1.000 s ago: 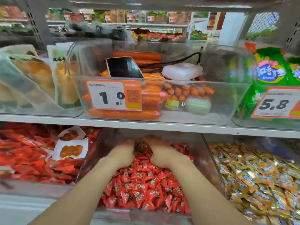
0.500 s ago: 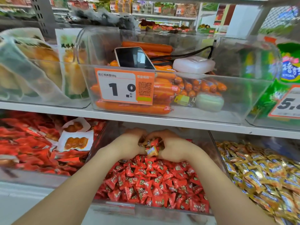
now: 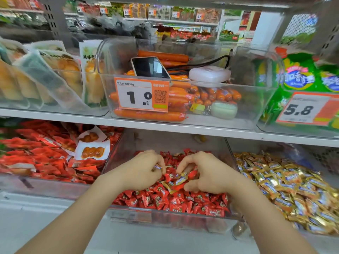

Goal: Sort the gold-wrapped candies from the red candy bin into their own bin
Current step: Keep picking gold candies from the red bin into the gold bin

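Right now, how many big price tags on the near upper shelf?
2. The 1.0 tag is on the sausage bin, middle; the 5.8 tag is in front of the green bags, at the frame's right edge. Small tags on far shelves not counted.

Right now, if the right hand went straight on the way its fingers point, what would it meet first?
The gold-wrapped candy lying on the red candies, just beyond the fingertips of the right hand; whether they already touch is unclear.

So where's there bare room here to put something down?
Bare patches: the sausage bin's floor right of the green case, the red candy bin's rear beyond its candies, and the white ledge before the bins. The gold candy bin is heaped full.
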`<state>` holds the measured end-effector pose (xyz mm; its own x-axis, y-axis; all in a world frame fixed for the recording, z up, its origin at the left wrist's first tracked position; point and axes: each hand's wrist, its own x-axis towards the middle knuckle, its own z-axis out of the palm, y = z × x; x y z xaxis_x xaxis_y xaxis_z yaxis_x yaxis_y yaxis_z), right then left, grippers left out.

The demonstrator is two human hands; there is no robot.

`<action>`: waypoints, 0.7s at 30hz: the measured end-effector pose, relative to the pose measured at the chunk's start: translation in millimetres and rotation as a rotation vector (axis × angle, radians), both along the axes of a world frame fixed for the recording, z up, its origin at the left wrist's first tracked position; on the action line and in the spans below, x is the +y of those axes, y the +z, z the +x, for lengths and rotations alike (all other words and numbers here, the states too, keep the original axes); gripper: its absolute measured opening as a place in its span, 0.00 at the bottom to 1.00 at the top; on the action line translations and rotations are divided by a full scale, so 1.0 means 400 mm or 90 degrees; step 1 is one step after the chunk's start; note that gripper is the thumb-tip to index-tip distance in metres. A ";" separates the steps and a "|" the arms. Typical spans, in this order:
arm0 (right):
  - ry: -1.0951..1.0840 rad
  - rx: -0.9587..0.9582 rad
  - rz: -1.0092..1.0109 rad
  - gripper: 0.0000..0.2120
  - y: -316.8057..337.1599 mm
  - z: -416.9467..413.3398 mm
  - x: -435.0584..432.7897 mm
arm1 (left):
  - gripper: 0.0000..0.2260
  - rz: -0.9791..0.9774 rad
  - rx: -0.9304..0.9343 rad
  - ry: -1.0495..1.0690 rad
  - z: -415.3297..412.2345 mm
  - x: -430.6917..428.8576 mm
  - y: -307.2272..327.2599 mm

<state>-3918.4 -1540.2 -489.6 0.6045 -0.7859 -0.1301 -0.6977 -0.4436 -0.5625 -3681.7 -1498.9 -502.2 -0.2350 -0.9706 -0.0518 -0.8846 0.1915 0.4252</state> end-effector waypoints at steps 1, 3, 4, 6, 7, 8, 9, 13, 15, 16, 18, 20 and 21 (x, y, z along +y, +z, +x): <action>-0.012 -0.020 0.008 0.15 0.001 -0.010 0.006 | 0.08 -0.006 0.014 0.016 -0.003 0.007 0.004; -0.051 -0.066 0.022 0.11 0.008 -0.024 0.020 | 0.09 -0.008 0.048 0.039 -0.013 0.018 0.007; -0.066 -0.077 0.022 0.11 0.011 -0.030 0.027 | 0.10 -0.004 0.053 0.039 -0.021 0.023 0.007; -0.090 -0.093 0.044 0.11 0.011 -0.036 0.034 | 0.07 0.004 0.059 0.027 -0.038 0.035 0.002; -0.104 -0.105 0.059 0.11 0.008 -0.037 0.036 | 0.07 0.007 0.053 0.012 -0.048 0.043 0.001; -0.119 -0.114 0.068 0.11 0.006 -0.037 0.038 | 0.09 0.007 0.028 -0.007 -0.056 0.049 -0.003; -0.134 -0.123 0.069 0.12 0.000 -0.038 0.037 | 0.13 0.006 -0.008 -0.026 -0.064 0.052 -0.009; -0.164 -0.143 0.013 0.10 -0.011 -0.042 0.030 | 0.11 -0.027 -0.088 -0.027 -0.077 0.045 -0.035; -0.153 -0.116 -0.035 0.12 -0.008 -0.042 0.031 | 0.05 -0.042 -0.067 -0.035 -0.076 0.042 -0.039; -0.147 -0.117 -0.032 0.13 -0.005 -0.040 0.033 | 0.04 -0.041 -0.056 -0.038 -0.076 0.043 -0.039; -0.148 -0.123 -0.010 0.14 0.001 -0.038 0.037 | 0.07 -0.047 -0.031 -0.034 -0.081 0.048 -0.035; -0.159 -0.138 -0.011 0.15 0.009 -0.036 0.040 | 0.11 -0.082 -0.005 -0.006 -0.088 0.049 -0.032; -0.167 -0.157 -0.008 0.15 0.014 -0.036 0.042 | 0.14 -0.106 0.008 0.012 -0.092 0.046 -0.030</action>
